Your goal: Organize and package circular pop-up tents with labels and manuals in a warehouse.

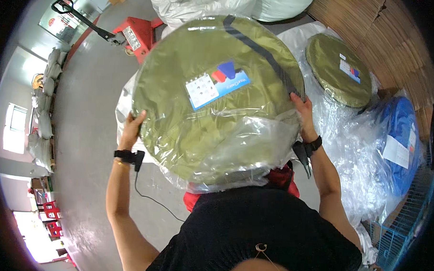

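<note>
A large round olive-green fabric bag (176,67), flat like a folded pop-up tent, is held up in front of my body in a clear plastic wrapper (245,146). A dark strap (263,51) crosses its upper right, and a printed card (218,85) lies on its face. My left hand (132,128) grips the left rim with the thumb on the near face. At the right rim my right hand (303,112) holds the edge beside the strap's end. The fingers behind the bag are hidden on both hands.
At the right, another olive round bag (338,73) and a blue round bag (401,142) lie by crumpled clear plastic (350,154). Stacked cardboard (374,26) stands behind them. A red pallet jack (137,37) is far left; white sacks (202,6) sit ahead; a blue wire cage (400,232) is lower right.
</note>
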### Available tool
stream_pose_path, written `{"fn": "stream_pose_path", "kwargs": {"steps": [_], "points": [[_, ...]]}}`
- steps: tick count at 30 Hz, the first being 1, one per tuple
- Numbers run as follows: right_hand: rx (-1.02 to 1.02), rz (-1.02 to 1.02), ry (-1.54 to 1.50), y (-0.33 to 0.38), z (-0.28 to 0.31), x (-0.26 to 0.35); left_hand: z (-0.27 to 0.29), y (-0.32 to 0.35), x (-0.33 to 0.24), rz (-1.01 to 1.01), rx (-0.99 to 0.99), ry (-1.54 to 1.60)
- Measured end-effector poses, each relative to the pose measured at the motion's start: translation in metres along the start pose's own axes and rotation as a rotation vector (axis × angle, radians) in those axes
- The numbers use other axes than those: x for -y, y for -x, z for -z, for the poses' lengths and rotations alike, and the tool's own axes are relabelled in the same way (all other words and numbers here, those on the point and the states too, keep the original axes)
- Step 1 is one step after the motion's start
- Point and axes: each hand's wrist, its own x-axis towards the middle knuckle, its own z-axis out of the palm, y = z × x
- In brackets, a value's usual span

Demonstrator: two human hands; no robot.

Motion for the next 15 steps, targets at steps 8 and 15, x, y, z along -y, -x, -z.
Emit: {"fn": "stream_pose_path", "kwargs": {"steps": [8,15], "points": [[-0.083,-0.121,0.007,0.047,0.046,-0.034,-0.064,0.031,0.103,-0.276,0.033,-0.829],[0.051,0.044,0.472,0.05,0.097,-0.053,-0.168,0.179,0.05,0.186,0.998,-0.37]]}}
